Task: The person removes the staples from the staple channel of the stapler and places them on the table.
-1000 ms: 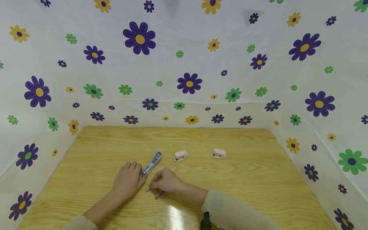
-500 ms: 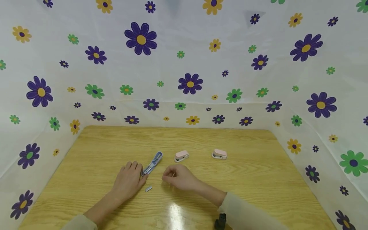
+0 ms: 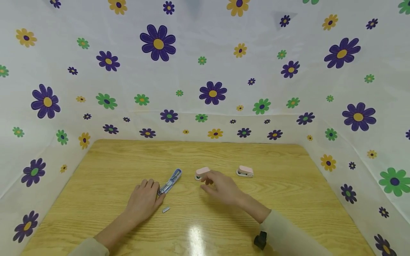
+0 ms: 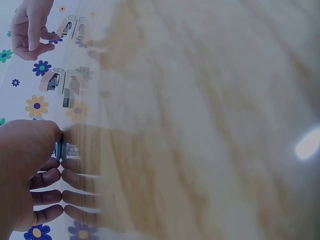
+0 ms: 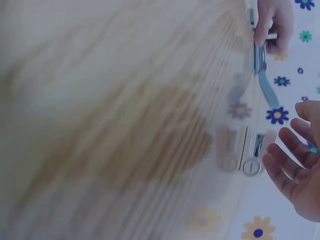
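Note:
My left hand (image 3: pixel 158 192) lies on the wooden table (image 3: pixel 288 199) and pinches the near end of a blue stapler (image 3: pixel 170 181), which points away to the right. The right wrist view shows that grip from the far side, the left hand (image 5: pixel 265 37) on the blue stapler (image 5: pixel 265 82). A small metal staple strip (image 3: pixel 165 209) lies loose beside the left thumb. My right hand (image 3: pixel 206 181) hovers with relaxed, spread fingers just short of a pink mini stapler (image 3: pixel 201 172), holding nothing. In the right wrist view its fingers (image 5: pixel 287 150) sit beside that pink stapler (image 5: pixel 252 150).
A second pink mini stapler (image 3: pixel 245 171) sits further right on the table. White sheets printed with flowers (image 3: pixel 211 92) wall in the table at the back and on both sides. A black band (image 3: pixel 261 240) shows at my right sleeve.
My right hand let go of the staple strip and moved up and right toward the nearer pink stapler. The strip stays on the table. The left hand has kept still.

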Available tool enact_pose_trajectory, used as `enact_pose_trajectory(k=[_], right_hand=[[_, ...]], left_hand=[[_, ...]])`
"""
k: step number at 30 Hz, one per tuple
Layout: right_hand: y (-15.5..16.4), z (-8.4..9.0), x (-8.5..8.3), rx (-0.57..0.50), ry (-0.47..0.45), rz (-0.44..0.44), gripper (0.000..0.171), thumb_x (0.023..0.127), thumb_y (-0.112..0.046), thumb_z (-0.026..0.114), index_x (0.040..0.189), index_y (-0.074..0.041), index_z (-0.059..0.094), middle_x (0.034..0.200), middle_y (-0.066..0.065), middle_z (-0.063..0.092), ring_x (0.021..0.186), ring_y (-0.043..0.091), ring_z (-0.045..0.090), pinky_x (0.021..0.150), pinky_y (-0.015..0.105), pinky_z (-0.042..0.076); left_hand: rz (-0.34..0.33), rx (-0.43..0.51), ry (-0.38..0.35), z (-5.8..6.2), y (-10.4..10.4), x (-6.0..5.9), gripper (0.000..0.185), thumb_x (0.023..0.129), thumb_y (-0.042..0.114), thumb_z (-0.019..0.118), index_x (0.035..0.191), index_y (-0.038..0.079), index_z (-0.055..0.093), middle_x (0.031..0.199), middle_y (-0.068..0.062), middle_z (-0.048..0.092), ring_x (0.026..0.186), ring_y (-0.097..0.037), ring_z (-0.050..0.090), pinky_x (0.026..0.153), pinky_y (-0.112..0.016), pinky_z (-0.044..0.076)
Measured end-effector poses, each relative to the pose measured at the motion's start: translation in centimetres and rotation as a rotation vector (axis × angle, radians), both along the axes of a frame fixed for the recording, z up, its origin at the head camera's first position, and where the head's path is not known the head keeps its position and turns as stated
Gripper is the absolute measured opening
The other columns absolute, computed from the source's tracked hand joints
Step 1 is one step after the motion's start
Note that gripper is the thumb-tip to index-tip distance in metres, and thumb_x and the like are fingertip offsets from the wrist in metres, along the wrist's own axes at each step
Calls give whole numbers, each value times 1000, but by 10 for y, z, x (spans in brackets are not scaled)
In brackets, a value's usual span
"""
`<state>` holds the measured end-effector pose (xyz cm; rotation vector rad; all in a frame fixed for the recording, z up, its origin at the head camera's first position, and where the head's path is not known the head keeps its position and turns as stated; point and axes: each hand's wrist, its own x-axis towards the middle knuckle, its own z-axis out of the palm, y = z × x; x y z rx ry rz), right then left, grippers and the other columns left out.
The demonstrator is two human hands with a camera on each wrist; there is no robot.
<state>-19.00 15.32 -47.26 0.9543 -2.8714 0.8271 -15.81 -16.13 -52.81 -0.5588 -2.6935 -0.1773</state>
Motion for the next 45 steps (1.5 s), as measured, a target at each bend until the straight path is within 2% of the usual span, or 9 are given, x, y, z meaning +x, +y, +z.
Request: enact_pose_trajectory(k=[7,11,16,20,24,28,35,41,45], right_hand=[[17,-6,-22,191,259,46,31,103,-33,69,124,-11,68,111,4,68,99,17,66,77,29,57],[20,-10,-35,269,342,64,34,101,-35,71,125,-11,67,113,4,66,99,18,65,78,30,57],[19,-13,-47,366,348,35,39,102,-40,69,130,-13,65,120,4,65,105,19,65,83,33,59],[15,-14,-54,381,332,12,42,102,-42,69,131,-11,64,122,7,66,110,23,66,87,35,60],[11,-16,-58,390,312,5,44,101,-43,71,133,-13,64,123,6,65,110,23,66,85,36,60],[9,-19,-61,412,324,36,38,101,-40,71,130,-18,64,118,2,64,104,19,63,81,34,58],[8,-21,-63,450,405,67,27,103,-37,69,126,-22,66,114,-2,64,95,14,59,74,28,55],[9,-20,-60,468,396,72,26,102,-37,70,123,-22,68,113,-1,66,97,16,62,76,30,57],[12,-19,-55,466,412,89,26,101,-36,70,122,-21,69,112,1,67,96,17,64,75,30,57]], left_hand=[[3,-1,-12,1,0,0,33,92,36,81,88,13,58,79,0,51,72,-16,42,60,-30,39],[1,-4,-11,1,0,1,33,92,37,81,89,14,58,79,0,50,72,-15,41,61,-29,38],[4,8,-12,0,-1,0,32,92,37,81,90,14,58,81,0,52,72,-15,41,61,-29,38],[5,6,-14,-1,-1,0,31,93,37,80,91,14,59,81,0,52,73,-15,42,62,-29,38],[5,2,-19,-2,-2,-1,31,93,37,79,92,14,59,82,0,52,74,-16,43,63,-31,40],[9,-6,-33,-2,-2,-1,31,94,38,79,94,13,60,82,0,52,74,-16,42,63,-31,40],[14,-14,-43,-1,-2,-2,33,94,39,78,96,11,60,84,-2,53,75,-18,45,65,-34,44],[17,-1,-58,0,-1,-1,34,94,40,78,95,12,59,86,-1,52,76,-17,45,66,-32,42],[16,25,-86,5,4,-1,35,96,43,75,102,11,63,92,-2,58,82,-18,50,69,-34,45]])
